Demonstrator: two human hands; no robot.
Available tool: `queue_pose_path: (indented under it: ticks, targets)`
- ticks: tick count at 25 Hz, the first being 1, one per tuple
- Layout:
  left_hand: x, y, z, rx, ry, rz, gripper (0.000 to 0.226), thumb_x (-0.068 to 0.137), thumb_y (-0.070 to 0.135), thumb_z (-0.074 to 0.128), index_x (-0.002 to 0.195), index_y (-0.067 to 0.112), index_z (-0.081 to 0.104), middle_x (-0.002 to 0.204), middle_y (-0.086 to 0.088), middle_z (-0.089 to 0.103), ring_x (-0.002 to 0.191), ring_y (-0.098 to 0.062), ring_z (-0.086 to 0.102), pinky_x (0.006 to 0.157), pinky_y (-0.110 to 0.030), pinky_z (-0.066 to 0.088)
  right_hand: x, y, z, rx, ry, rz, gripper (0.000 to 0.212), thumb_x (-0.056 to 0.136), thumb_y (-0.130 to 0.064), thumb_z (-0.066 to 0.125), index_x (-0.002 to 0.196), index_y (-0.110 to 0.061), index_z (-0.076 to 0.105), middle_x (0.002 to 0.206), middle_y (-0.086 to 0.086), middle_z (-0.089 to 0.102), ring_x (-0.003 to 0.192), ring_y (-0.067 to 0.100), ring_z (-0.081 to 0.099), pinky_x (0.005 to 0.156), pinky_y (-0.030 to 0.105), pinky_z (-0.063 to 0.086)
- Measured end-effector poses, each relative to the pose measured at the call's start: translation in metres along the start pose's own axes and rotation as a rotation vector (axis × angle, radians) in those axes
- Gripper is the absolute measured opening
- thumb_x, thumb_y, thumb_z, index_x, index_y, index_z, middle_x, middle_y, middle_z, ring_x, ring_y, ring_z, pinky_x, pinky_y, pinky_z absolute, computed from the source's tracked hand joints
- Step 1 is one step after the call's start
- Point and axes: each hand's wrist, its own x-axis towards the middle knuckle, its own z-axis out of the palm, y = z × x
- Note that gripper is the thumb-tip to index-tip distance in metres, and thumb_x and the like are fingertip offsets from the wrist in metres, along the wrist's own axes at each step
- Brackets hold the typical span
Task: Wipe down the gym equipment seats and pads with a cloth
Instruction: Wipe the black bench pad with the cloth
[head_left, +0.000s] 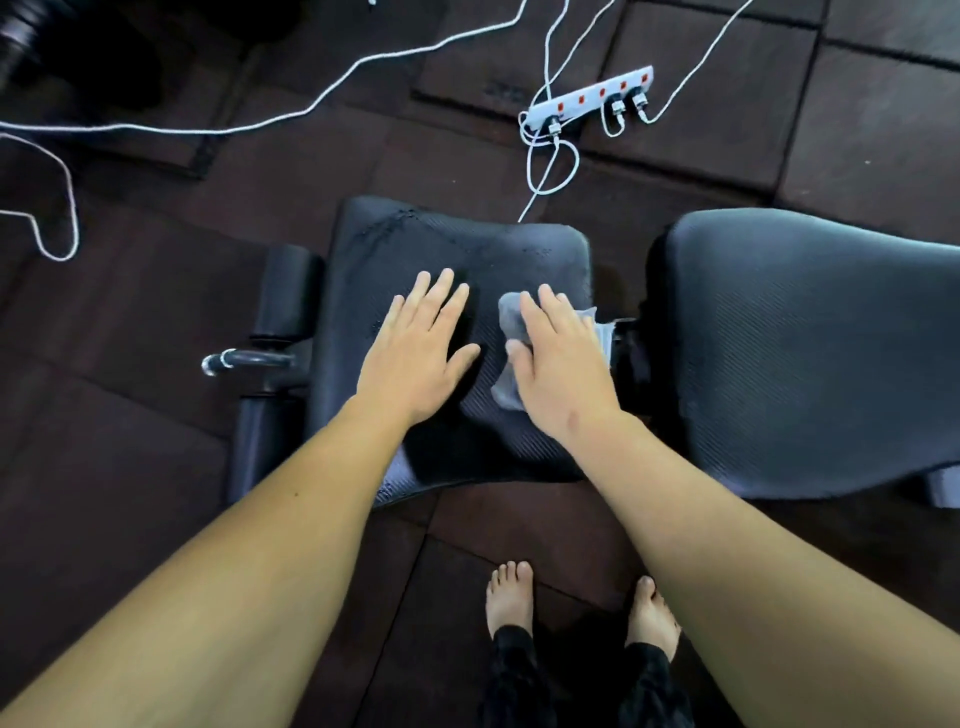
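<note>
White power strip (587, 98) and cables (156, 128) on floor (130, 415) beyond seat pad (467, 249)

seat pad (415, 244) centre, hands on it | back pad (810, 353) right | power strip (587, 98) above | feet (511, 597) below

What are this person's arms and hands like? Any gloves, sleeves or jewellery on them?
Both arms are bare as far as the frame shows, with no sleeves in view. The left hand and right hand wear no gloves, and I see no watch, bracelet or ring on the wrists or fingers. Below, dark trousers end above bare feet.
</note>
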Motion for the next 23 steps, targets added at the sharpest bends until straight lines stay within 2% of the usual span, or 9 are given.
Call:
queue_pose_path:
  ticks: [4, 8, 10, 14, 16, 18, 20, 22, 23]
  targets:
    - [-0.005, -0.037, 0.014, 0.025, -0.012, -0.040, 0.072, 0.105, 0.058, 0.029, 0.165, 0.022, 0.011, 0.173, 0.002, 0.000, 0.159, -0.022, -0.006, 0.129, -0.048, 0.007, -0.002, -0.004, 0.029, -0.172, -0.043, -0.051, 0.070, 0.101, -0.053, 0.025, 0.160, -0.016, 0.023, 0.168, 0.011, 0.017, 0.156, 0.032, 0.013, 0.124, 0.051, 0.016]
    - [-0.009, -0.046, 0.032, 0.013, 0.062, -0.030, 0.071, 0.106, 0.060, 0.022, 0.165, 0.025, 0.008, 0.173, 0.004, -0.002, 0.159, -0.021, -0.005, 0.129, -0.047, 0.005, 0.002, -0.001, 0.036, -0.250, -0.037, -0.059, 0.064, 0.105, -0.047, 0.024, 0.161, -0.016, 0.021, 0.169, 0.008, 0.017, 0.156, 0.028, 0.012, 0.125, 0.051, 0.014]
    - [-0.007, -0.047, 0.038, 0.006, 0.083, -0.024, 0.070, 0.106, 0.060, 0.022, 0.165, 0.025, 0.008, 0.173, 0.004, -0.002, 0.159, -0.021, -0.004, 0.129, -0.047, 0.005, 0.032, 0.003, 0.035, -0.296, -0.021, -0.070, 0.062, 0.106, -0.043, 0.025, 0.161, -0.016, 0.019, 0.169, 0.006, 0.016, 0.156, 0.026, 0.010, 0.125, 0.050, 0.012]
    - [-0.007, -0.048, 0.040, 0.002, 0.110, -0.020, 0.070, 0.106, 0.059, 0.023, 0.165, 0.025, 0.009, 0.173, 0.003, 0.000, 0.160, -0.021, -0.003, 0.129, -0.047, 0.006, 0.115, -0.012, 0.029, -0.257, 0.003, 0.053, 0.062, 0.108, -0.040, 0.023, 0.162, -0.013, 0.011, 0.170, 0.007, 0.007, 0.157, 0.025, 0.001, 0.127, 0.047, 0.003]
    - [-0.007, -0.049, 0.042, -0.001, 0.114, -0.016, 0.070, 0.105, 0.059, 0.024, 0.165, 0.024, 0.010, 0.173, 0.002, 0.001, 0.160, -0.022, -0.002, 0.129, -0.048, 0.007, 0.106, -0.023, 0.036, -0.174, 0.039, 0.106, 0.064, 0.107, -0.040, 0.025, 0.161, -0.008, 0.011, 0.170, 0.012, 0.006, 0.157, 0.029, 0.001, 0.126, 0.047, 0.002]
    - [-0.007, -0.049, 0.043, -0.002, 0.117, -0.004, 0.071, 0.104, 0.058, 0.026, 0.165, 0.024, 0.011, 0.173, 0.001, 0.002, 0.160, -0.023, -0.001, 0.128, -0.049, 0.009, 0.053, -0.026, 0.046, -0.129, 0.026, 0.033, 0.067, 0.106, -0.042, 0.029, 0.160, -0.004, 0.017, 0.169, 0.015, 0.010, 0.156, 0.032, 0.004, 0.126, 0.047, 0.002]
    - [-0.006, -0.049, 0.043, 0.008, 0.118, -0.004, 0.071, 0.104, 0.058, 0.026, 0.165, 0.024, 0.012, 0.173, 0.001, 0.002, 0.160, -0.023, 0.000, 0.128, -0.049, 0.009, 0.003, -0.013, 0.047, -0.158, -0.057, -0.128, 0.070, 0.102, -0.046, 0.033, 0.159, -0.005, 0.025, 0.168, 0.014, 0.016, 0.156, 0.032, 0.009, 0.126, 0.048, 0.006]
    - [-0.006, -0.049, 0.044, 0.014, 0.118, -0.010, 0.071, 0.105, 0.058, 0.025, 0.165, 0.024, 0.011, 0.173, 0.001, 0.003, 0.160, -0.023, 0.000, 0.128, -0.049, 0.009, 0.013, 0.015, 0.036, -0.236, -0.076, -0.260, 0.071, 0.099, -0.049, 0.035, 0.157, -0.009, 0.031, 0.166, 0.012, 0.023, 0.155, 0.031, 0.017, 0.125, 0.050, 0.014]
    - [-0.006, -0.049, 0.044, 0.017, 0.118, -0.012, 0.071, 0.105, 0.058, 0.024, 0.165, 0.024, 0.011, 0.173, 0.002, 0.003, 0.160, -0.023, 0.001, 0.128, -0.049, 0.009, 0.034, 0.024, 0.031, -0.275, -0.051, -0.257, 0.071, 0.098, -0.050, 0.036, 0.157, -0.010, 0.033, 0.166, 0.011, 0.026, 0.154, 0.031, 0.020, 0.124, 0.051, 0.017]
